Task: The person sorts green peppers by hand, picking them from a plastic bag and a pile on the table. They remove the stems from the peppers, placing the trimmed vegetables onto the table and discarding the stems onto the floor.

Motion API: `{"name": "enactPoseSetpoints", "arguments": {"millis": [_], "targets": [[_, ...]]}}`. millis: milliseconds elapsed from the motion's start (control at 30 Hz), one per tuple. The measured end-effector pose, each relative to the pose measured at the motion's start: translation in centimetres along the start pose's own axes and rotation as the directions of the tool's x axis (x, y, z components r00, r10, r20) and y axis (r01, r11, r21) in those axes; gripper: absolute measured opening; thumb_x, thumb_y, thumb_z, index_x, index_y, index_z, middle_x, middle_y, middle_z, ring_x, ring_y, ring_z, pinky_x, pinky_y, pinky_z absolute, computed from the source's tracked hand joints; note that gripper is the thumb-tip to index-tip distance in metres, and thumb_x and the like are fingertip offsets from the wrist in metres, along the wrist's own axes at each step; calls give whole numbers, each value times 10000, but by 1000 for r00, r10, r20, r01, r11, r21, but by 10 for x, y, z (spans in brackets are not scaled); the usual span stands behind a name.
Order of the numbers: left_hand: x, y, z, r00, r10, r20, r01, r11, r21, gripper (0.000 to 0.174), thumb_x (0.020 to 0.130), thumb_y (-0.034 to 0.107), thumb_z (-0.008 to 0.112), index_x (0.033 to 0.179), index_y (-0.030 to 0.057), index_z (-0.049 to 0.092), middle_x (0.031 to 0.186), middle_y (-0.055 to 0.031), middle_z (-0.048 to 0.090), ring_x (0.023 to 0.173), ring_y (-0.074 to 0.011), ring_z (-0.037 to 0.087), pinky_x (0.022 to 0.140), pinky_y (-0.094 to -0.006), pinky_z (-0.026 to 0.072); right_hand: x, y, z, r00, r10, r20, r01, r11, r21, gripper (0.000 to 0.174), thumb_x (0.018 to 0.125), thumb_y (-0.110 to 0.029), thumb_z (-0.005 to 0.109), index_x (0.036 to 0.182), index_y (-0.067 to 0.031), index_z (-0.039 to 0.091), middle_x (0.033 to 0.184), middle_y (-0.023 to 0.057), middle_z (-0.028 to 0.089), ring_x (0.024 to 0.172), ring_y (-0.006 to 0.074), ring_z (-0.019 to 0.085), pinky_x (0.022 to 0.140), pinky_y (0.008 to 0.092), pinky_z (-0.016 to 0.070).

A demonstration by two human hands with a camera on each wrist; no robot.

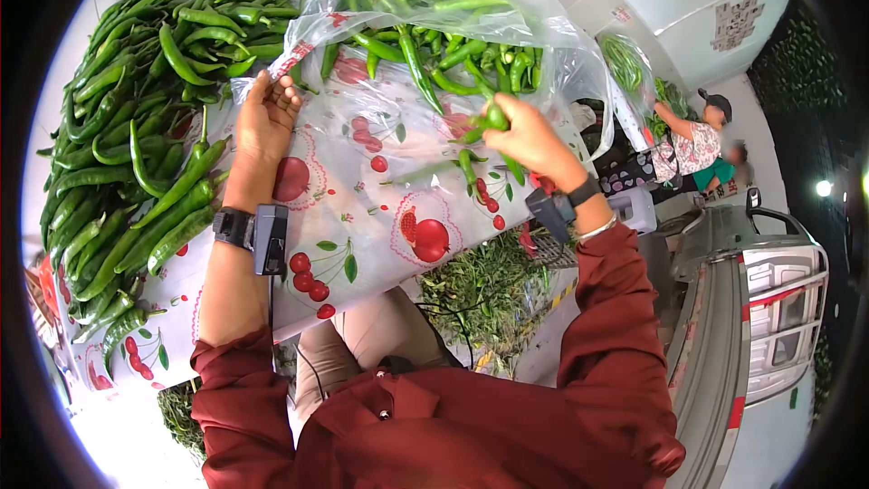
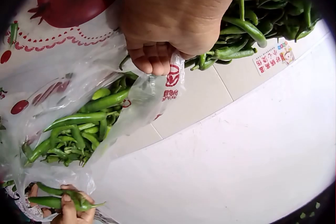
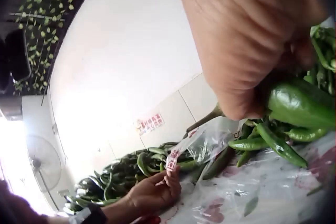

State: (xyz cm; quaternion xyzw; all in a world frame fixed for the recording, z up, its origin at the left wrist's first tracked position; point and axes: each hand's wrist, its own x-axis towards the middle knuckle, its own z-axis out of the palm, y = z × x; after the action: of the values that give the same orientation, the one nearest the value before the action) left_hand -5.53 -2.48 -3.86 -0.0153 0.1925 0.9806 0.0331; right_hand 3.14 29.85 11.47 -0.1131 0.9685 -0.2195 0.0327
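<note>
My left hand (image 1: 265, 122) pinches the red-printed edge of a clear plastic bag (image 1: 294, 56), seen closer in the left wrist view. The bag lies on its side, mouth facing me, with many green chili peppers (image 1: 471, 4) inside. At the right side of its mouth, my right hand (image 1: 532, 143) grips a few green chili peppers (image 1: 495, 118); one bulges large beside the fingers in the right wrist view. Two of these peppers (image 2: 47, 202) stick out from the fingers in the left wrist view. A few loose peppers (image 1: 469, 172) lie on the tablecloth just below the right hand.
A large heap of green chili peppers (image 1: 118, 154) covers the left of the table, which has a cherry-patterned cloth (image 1: 376, 217). A tiled wall (image 2: 210, 92) runs behind. Green scraps (image 1: 480, 299) lie on the floor below. At right are another person (image 1: 692, 140) and a vehicle (image 1: 769, 299).
</note>
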Motion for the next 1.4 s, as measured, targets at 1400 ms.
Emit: {"name": "enactPoseSetpoints", "arguments": {"millis": [1400], "targets": [[-5, 2, 5, 1000, 17, -2, -17, 1000, 0, 204, 904, 200, 501, 824, 17, 540, 751, -96, 610, 628, -175, 569, 603, -276, 500, 7, 67, 32, 998, -11, -60, -5, 969, -248, 462, 660, -141, 647, 1088, 3, 549, 1061, 170, 584, 973, 351, 548, 822, 392, 445]]}}
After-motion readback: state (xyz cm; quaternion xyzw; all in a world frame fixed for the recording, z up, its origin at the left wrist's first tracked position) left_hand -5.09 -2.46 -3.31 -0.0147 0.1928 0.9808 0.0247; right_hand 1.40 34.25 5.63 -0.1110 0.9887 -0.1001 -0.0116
